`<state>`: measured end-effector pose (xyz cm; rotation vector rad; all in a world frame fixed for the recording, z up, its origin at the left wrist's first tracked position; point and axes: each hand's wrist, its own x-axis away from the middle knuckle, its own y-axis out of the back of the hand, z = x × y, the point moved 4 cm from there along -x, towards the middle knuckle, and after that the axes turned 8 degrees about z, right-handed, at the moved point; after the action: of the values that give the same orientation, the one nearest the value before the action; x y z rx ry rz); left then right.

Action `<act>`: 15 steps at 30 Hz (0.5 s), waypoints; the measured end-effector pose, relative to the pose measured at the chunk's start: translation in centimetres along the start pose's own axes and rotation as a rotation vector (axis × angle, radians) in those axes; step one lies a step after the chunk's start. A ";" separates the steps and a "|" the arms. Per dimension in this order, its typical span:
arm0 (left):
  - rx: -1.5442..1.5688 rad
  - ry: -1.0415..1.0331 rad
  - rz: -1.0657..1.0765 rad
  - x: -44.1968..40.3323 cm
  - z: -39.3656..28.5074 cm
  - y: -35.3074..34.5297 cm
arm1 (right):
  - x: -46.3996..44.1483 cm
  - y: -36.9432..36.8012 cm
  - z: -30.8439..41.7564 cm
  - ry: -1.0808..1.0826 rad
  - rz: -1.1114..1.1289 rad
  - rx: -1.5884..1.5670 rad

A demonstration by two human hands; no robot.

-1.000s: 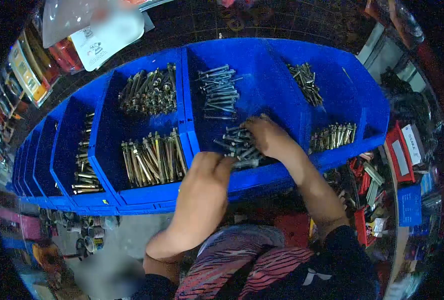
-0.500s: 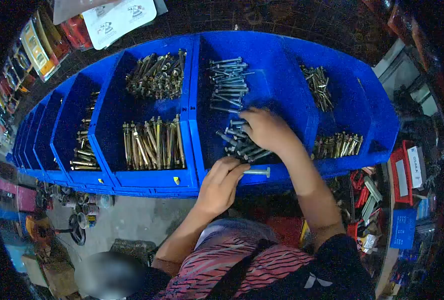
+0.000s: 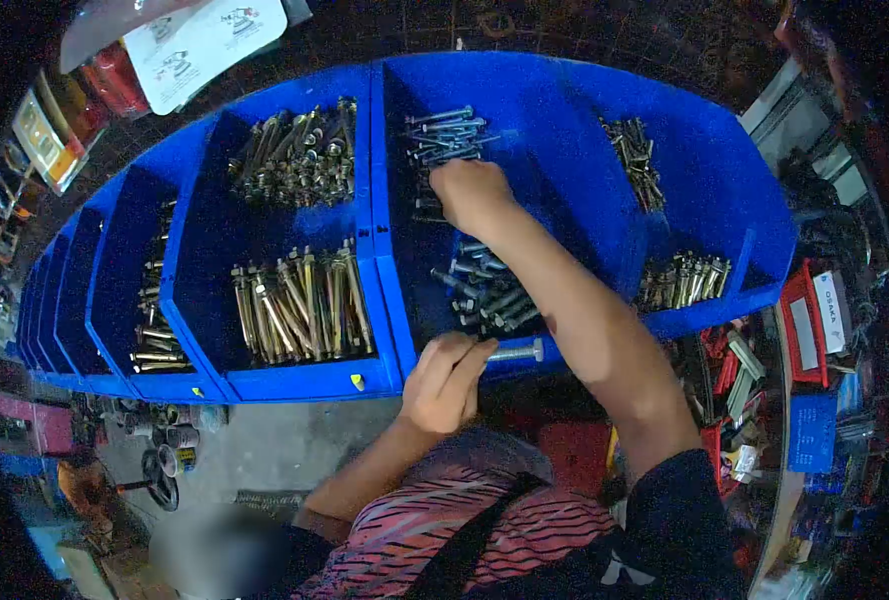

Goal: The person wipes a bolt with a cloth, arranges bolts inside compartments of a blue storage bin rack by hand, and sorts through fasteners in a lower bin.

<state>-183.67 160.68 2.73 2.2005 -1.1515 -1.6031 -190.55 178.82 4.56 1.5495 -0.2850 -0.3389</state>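
Observation:
My left hand (image 3: 447,385) is closed around a thick silver bolt (image 3: 518,352), whose head points right, at the front edge of the blue bin (image 3: 395,330). My right hand (image 3: 473,190) reaches over the same bin, its fingers bent down onto the pile of long thin silver bolts (image 3: 449,130) at the back; its fingertips and anything between them are hidden. Nearer the front of the bin, between my two hands, lies a pile of short dark-grey bolts (image 3: 485,290).
Left of the bin, another blue compartment holds long brass-coloured anchor bolts (image 3: 305,305) and a heap of bolts with washers (image 3: 300,160). Gold-coloured bolts (image 3: 690,280) lie in the right compartment. A red bin (image 3: 805,325) with a white label stands at the far right.
My right hand has moved from the short dark bolts back to the long thin ones. The thick bolt has come into view in my left hand, which has shifted slightly right.

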 end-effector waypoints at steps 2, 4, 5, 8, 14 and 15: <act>-0.008 -0.001 -0.008 0.2 0.0 -0.1 | 0.1 -0.2 0.0 -0.012 0.019 -0.029; -0.033 -0.027 0.032 0.3 0.1 -0.1 | 0.0 0.0 0.0 -0.008 -0.016 -0.044; -0.034 -0.022 0.041 0.2 0.1 -0.1 | 0.0 0.0 0.0 -0.009 -0.012 -0.052; -0.021 -0.008 0.039 0.3 0.2 -0.2 | 0.1 0.0 0.0 0.012 -0.030 -0.075; -0.007 -0.030 0.071 0.4 0.2 -0.3 | 0.1 0.1 -0.2 0.036 0.053 -0.097; -0.001 -0.036 0.072 0.4 0.3 -0.3 | 0.0 0.1 -0.5 0.047 0.100 -0.126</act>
<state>-183.72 160.64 2.17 2.1122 -1.2251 -1.6200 -190.33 179.26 4.68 1.4115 -0.2981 -0.2376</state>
